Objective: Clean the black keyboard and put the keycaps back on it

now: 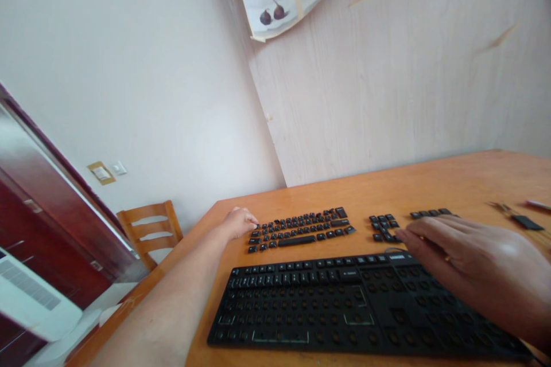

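Observation:
My left hand (239,222) reaches over the table to the left end of a block of loose black keycaps (297,228). Its fingers are bent and closed at a keycap (257,226) there, partly covered by the fingertips. My right hand (482,255) hovers above the right part of a black keyboard (284,304), fingers stretched out. A fingertip is close to a small group of keycaps (381,221); whether it touches one I cannot tell. Two upper rows of keys are on the keyboard, while bare key sockets show below and at the right.
More keycaps (430,213) lie behind my right hand, partly hidden. Farther right on the wooden table (387,183) are a tweezer-like tool (501,206), a dark flat piece (527,222) and a pen-like stick (538,205). A chair (148,226) stands left, near the wall.

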{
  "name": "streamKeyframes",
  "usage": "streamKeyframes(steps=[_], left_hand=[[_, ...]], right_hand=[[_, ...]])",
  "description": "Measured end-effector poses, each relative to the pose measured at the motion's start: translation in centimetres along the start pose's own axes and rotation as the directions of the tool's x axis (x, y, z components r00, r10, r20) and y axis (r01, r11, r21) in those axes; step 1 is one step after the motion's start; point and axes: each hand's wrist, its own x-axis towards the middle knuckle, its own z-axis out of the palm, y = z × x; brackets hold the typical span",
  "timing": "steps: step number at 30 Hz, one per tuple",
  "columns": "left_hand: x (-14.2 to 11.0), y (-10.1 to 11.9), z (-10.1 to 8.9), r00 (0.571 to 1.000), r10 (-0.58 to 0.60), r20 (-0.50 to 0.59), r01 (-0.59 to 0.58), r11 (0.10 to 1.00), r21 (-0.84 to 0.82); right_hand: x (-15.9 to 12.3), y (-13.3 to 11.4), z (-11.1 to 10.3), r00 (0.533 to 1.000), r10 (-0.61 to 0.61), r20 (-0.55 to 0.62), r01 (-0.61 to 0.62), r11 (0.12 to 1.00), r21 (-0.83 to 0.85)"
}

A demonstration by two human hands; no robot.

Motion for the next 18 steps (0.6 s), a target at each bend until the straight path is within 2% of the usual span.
streamKeyframes(steps=[8,18], left_hand=[[0.05,0.18,0.03,1.000,0.023,0.007,-0.023,1.000,-0.002],[-0.58,0.76,0.27,0.995,-0.044,-0.091,0.045,0.999,0.012]], right_hand=[[0.09,0.00,-0.10,1.000,-0.010,-0.010,0.010,1.000,-0.003],[-0.06,0.15,0.15,0.999,0.033,0.027,-0.033,0.999,0.008]])
